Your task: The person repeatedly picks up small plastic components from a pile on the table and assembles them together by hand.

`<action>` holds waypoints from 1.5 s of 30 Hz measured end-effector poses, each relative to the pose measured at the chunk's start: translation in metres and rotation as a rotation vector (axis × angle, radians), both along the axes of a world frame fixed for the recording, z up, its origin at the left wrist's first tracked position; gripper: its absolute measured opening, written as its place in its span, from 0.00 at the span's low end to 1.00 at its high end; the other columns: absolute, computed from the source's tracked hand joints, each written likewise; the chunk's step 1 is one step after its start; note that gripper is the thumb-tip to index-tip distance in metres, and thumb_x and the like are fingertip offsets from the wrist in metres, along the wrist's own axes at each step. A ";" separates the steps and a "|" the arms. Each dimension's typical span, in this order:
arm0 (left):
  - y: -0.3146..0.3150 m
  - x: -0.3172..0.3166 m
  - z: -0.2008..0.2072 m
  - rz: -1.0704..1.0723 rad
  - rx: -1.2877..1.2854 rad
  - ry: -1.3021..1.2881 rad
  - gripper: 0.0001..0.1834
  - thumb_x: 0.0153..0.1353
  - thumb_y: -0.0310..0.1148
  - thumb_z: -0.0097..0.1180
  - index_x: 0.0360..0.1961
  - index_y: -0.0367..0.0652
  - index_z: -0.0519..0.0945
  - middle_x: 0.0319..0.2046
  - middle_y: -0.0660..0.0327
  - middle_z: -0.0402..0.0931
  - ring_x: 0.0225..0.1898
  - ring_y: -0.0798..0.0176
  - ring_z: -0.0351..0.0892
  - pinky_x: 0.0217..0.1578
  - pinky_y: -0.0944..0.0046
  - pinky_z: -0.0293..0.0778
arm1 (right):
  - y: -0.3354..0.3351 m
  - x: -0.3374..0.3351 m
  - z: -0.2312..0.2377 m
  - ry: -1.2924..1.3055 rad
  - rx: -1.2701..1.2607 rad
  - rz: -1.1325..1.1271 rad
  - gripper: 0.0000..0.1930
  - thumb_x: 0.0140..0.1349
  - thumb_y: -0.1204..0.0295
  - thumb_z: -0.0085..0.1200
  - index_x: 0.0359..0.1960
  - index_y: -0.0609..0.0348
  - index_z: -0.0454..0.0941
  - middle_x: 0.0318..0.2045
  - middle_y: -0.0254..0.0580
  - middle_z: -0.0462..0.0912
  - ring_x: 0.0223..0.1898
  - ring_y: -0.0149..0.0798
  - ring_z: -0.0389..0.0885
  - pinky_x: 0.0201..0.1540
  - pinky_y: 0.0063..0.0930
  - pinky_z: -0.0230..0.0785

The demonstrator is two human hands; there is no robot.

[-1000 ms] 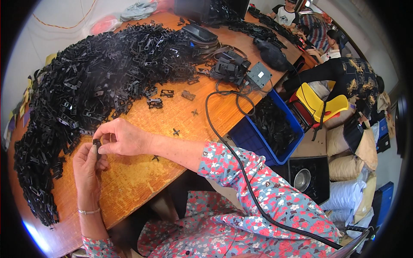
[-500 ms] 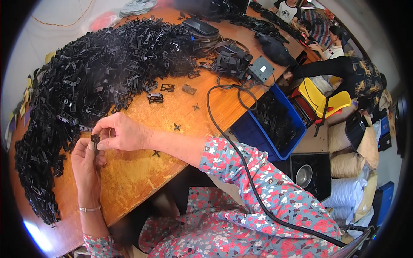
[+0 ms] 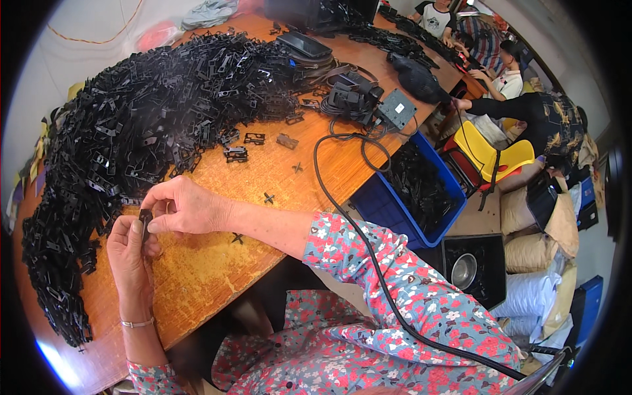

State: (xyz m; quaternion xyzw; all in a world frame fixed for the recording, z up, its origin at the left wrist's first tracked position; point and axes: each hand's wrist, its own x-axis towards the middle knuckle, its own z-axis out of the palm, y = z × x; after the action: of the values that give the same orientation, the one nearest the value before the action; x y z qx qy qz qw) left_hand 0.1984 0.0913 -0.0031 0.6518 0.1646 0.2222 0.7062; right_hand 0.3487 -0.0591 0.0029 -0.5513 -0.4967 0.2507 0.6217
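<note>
Between my two hands is a small black plastic part (image 3: 145,218), slim and held upright. My left hand (image 3: 130,253) pinches its lower end between thumb and fingers. The fingertips of my right hand (image 3: 184,205) grip it from the right, near the top. Both hands are over the wooden table (image 3: 210,276), right beside a large heap of black plastic parts (image 3: 151,118). Small black cross-shaped pieces (image 3: 268,197) lie on the wood to the right of my hands. A few loose clip-like parts (image 3: 236,154) rest at the heap's edge.
A black cable (image 3: 322,178) runs from a grey box (image 3: 396,108) across my right sleeve. Beside the table stands a blue crate (image 3: 428,230) with black parts in it. Behind are a yellow chair (image 3: 490,151), sacks (image 3: 523,253) and a bending person (image 3: 553,122); others sit farther back.
The black part in my hands now stands more upright and more of it shows. My hands have stayed in nearly the same place. The view has shifted slightly.
</note>
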 end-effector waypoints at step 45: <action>-0.001 -0.001 0.001 -0.015 -0.002 -0.001 0.12 0.79 0.40 0.54 0.43 0.43 0.79 0.28 0.68 0.78 0.25 0.78 0.72 0.26 0.75 0.68 | 0.002 0.001 -0.003 0.028 0.001 0.019 0.12 0.64 0.73 0.69 0.44 0.68 0.83 0.24 0.35 0.83 0.22 0.26 0.82 0.25 0.23 0.74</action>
State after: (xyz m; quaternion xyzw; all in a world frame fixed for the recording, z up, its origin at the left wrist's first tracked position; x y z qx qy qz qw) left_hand 0.1977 0.0898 -0.0023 0.6522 0.1597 0.2170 0.7085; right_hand 0.3502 -0.0569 -0.0003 -0.5426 -0.4934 0.2640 0.6264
